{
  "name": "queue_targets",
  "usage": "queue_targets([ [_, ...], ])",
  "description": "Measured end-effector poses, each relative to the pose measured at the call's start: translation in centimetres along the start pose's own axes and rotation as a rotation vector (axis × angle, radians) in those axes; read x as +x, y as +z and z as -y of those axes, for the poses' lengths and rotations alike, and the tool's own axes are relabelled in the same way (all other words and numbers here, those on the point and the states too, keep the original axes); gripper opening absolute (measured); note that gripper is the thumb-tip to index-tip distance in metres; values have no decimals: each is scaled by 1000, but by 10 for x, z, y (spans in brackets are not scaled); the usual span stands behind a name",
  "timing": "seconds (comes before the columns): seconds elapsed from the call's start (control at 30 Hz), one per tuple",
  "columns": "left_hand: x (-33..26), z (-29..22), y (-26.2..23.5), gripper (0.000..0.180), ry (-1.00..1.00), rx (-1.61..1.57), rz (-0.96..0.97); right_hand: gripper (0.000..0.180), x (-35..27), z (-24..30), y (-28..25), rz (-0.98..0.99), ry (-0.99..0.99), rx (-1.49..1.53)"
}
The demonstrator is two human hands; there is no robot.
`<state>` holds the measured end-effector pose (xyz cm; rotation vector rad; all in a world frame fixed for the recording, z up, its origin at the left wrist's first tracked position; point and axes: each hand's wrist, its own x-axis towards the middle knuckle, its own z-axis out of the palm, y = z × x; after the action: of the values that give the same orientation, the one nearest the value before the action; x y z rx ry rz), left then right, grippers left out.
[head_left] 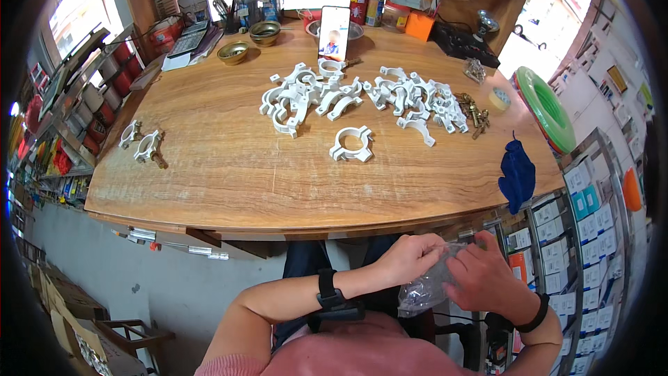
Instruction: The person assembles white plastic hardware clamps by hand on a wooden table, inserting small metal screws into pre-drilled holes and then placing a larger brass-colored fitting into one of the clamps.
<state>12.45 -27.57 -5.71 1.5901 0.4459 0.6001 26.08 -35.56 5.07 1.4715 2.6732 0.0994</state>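
Observation:
My left hand [412, 256] and my right hand [485, 276] meet below the table's front edge, both gripping a small clear plastic bag [424, 291] with small dark pieces inside. On the wooden table [229, 181] lies one closed white plastic pipe clamp [352, 145] by itself. Behind it sit two heaps of white clamp halves, the left heap [306, 96] and the right heap [410, 97]. Brass-coloured screws [474, 115] lie beside the right heap.
Two assembled clamps [142, 143] rest near the table's left edge. A phone [334, 33] stands upright at the back, with brass bowls [234, 51], a calculator and bottles. A tape roll [498, 99], a blue cloth [518, 175] and a green hose coil [546, 108] are at right.

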Motion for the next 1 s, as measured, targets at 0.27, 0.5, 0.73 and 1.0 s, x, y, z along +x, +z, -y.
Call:
queue_targets([
  [0.27, -6, -10, -12, 16, 92, 0, -32, 38, -10, -4, -20, -259, -120, 49],
  [0.5, 7, -37, 0, 20, 141, -111, 120, 62, -67, -8, 10, -208, 660, 1243],
  [0.73, 15, -21, 21, 51, 226, -295, 178, 33, -120, -44, 1, -808, 813, 1241],
  [1.0, -1, 57, -13, 35, -340, 135, 398, 25, -397, -190, -59, -1878, 926, 778],
])
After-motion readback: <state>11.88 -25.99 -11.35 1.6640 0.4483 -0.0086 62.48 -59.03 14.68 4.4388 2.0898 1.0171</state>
